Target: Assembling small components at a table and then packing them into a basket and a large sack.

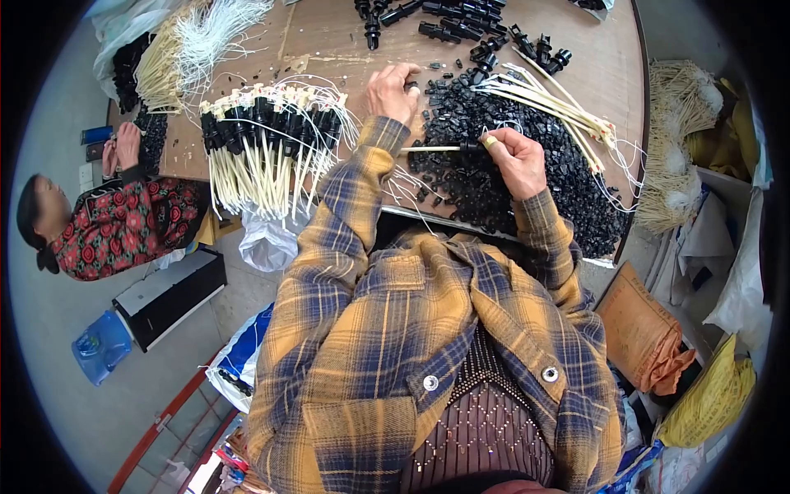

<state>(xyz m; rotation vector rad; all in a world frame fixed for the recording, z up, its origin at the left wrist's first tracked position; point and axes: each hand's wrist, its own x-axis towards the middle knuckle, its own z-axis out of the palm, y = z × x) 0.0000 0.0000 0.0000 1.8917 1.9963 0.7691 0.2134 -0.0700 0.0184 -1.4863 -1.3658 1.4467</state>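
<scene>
My right hand (517, 162) is closed in a pinch on a black cable connector (469, 146), over the heap of parts. A cream cable (431, 149) sticks out of the connector toward the left, and a thin white wire loops up beside my fingertips. Farther left and higher, my left hand (392, 92) is closed at the heap's far left edge, with what looks like a small black plastic piece (411, 85) at its fingertips. Below and around my right hand spreads the heap of small black plastic pieces (568, 173).
Left on the table (309, 37) lies a bundle of black connectors with cream cables (267, 148). Loose cream cables (551, 103) cross the heap's right side. Larger black fittings (461, 25) lie at the back. A co-worker (115, 210) sits at far left; cable bundles (671, 148) hang right.
</scene>
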